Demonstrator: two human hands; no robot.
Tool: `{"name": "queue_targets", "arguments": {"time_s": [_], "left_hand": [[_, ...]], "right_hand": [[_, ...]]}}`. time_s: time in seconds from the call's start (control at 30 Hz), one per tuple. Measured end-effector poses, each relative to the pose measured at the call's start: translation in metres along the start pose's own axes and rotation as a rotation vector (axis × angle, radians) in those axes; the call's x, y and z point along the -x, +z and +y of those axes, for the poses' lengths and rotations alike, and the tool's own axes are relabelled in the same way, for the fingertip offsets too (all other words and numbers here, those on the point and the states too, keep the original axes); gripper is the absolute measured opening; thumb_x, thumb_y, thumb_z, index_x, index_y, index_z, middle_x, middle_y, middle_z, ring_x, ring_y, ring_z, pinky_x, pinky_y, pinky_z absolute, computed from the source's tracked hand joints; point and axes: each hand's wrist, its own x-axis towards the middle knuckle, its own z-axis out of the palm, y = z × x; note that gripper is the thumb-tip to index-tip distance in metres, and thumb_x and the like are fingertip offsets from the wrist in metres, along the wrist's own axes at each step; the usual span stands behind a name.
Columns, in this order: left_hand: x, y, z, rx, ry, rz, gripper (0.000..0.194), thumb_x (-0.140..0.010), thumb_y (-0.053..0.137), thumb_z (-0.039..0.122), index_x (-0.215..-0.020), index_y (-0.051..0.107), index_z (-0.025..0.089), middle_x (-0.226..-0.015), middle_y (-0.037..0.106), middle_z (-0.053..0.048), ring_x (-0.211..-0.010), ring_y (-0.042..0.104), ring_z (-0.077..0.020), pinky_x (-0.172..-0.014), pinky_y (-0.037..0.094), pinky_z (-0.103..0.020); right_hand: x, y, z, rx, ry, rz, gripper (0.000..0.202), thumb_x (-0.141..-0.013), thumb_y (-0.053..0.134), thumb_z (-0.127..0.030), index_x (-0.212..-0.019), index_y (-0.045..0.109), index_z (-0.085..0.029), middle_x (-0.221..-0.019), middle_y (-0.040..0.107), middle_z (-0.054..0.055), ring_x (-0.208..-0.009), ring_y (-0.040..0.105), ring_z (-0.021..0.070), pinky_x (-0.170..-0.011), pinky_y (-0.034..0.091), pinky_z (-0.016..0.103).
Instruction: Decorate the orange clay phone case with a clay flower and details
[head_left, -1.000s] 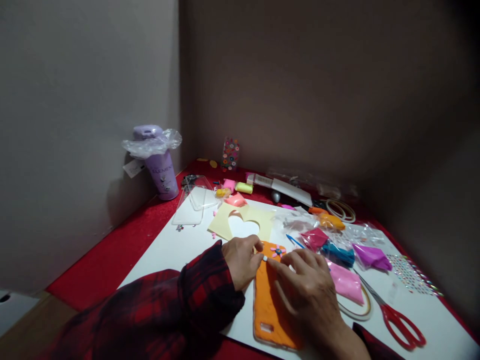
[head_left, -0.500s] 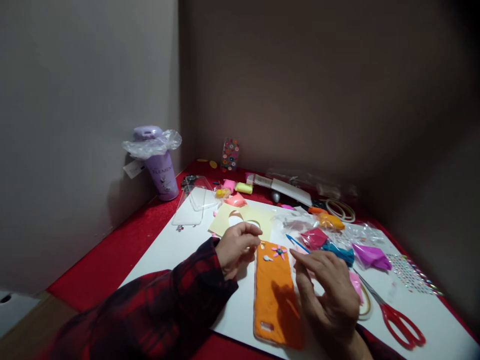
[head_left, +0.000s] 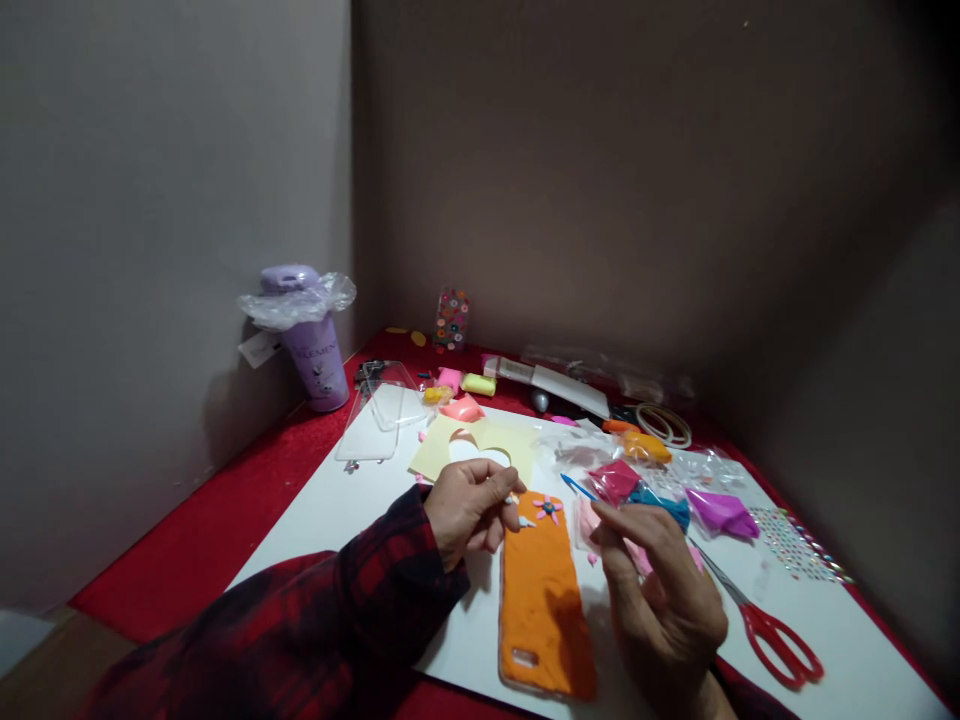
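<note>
While the orange phone case [head_left: 541,610] lies flat on the white board [head_left: 322,510], near and just right of centre, a pink flower [head_left: 548,509] with a blue middle shows off its far end, and small pale blue pieces [head_left: 527,523] sit just left of it. Right at that far left corner hovers the left hand [head_left: 474,505], thumb and fingertips drawn narrowly together; whether they pinch something tiny, one cannot tell. Over on the right the right hand [head_left: 664,590] hangs beside the case, fingers curved, thumb and forefinger a little apart, and a dark shadow falls across the orange.

Beyond the left hand lies yellow paper [head_left: 429,456] with a heart-shaped opening. Past the right hand, a blue tool [head_left: 577,487] points left, near a red packet [head_left: 615,481] and a purple packet [head_left: 720,514]. Red-handled scissors [head_left: 752,612] rest nearer on the right, a gem sheet [head_left: 799,548] beyond them. Far left, a lilac cup [head_left: 319,365] stands on red cloth [head_left: 187,540].
</note>
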Motion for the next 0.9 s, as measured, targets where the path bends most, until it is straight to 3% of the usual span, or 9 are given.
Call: {"name": "queue_targets", "arguments": {"time_s": [0.13,0.3,0.47,0.67,0.9], "left_hand": [[0.001,0.004,-0.004,0.067,-0.013,-0.039,0.040,-0.070,0.062,0.049,-0.077,0.055,0.010,-0.055,0.060,-0.002,-0.033,0.047,-0.0046,-0.028,0.024,-0.013],[0.001,0.009,-0.007,0.101,-0.009,-0.096,0.044,-0.059,0.074,0.039,-0.082,0.051,0.010,-0.066,0.065,-0.007,-0.046,0.059,-0.0123,-0.032,0.036,-0.016],[0.004,0.010,-0.011,0.010,-0.007,-0.081,0.037,-0.066,0.069,0.042,-0.076,0.051,0.010,-0.068,0.065,-0.007,-0.043,0.057,-0.0100,-0.030,0.033,-0.015],[0.007,0.013,-0.011,-0.029,-0.049,-0.031,0.038,-0.063,0.070,0.044,-0.069,0.052,0.011,-0.055,0.056,0.002,-0.033,0.039,-0.0018,-0.028,0.022,-0.014],[0.012,0.017,-0.012,-0.078,-0.087,-0.025,0.042,-0.062,0.068,0.051,-0.067,0.052,0.012,-0.051,0.053,0.003,-0.032,0.034,-0.0013,-0.030,0.019,-0.016]], "right_hand": [[-0.001,0.004,0.002,0.038,-0.045,-0.134,0.026,-0.077,0.053,-0.008,-0.100,0.059,-0.019,-0.084,0.059,0.006,-0.079,0.054,0.0185,-0.068,0.044,0.035],[-0.003,0.007,0.000,0.046,-0.081,-0.198,0.021,-0.078,0.054,-0.010,-0.096,0.058,-0.019,-0.082,0.061,0.006,-0.076,0.054,0.0182,-0.068,0.044,0.035],[-0.002,0.008,0.000,0.059,-0.101,-0.260,0.022,-0.077,0.057,-0.010,-0.096,0.058,-0.018,-0.082,0.061,0.006,-0.076,0.053,0.0182,-0.068,0.042,0.035],[-0.003,0.009,-0.001,0.090,-0.161,-0.241,0.017,-0.077,0.056,-0.011,-0.092,0.057,-0.018,-0.078,0.060,0.005,-0.075,0.053,0.0180,-0.066,0.042,0.034],[-0.003,0.011,-0.001,0.144,-0.245,-0.234,0.018,-0.077,0.054,-0.007,-0.091,0.057,-0.018,-0.077,0.061,0.005,-0.075,0.054,0.0177,-0.067,0.042,0.034]]}}
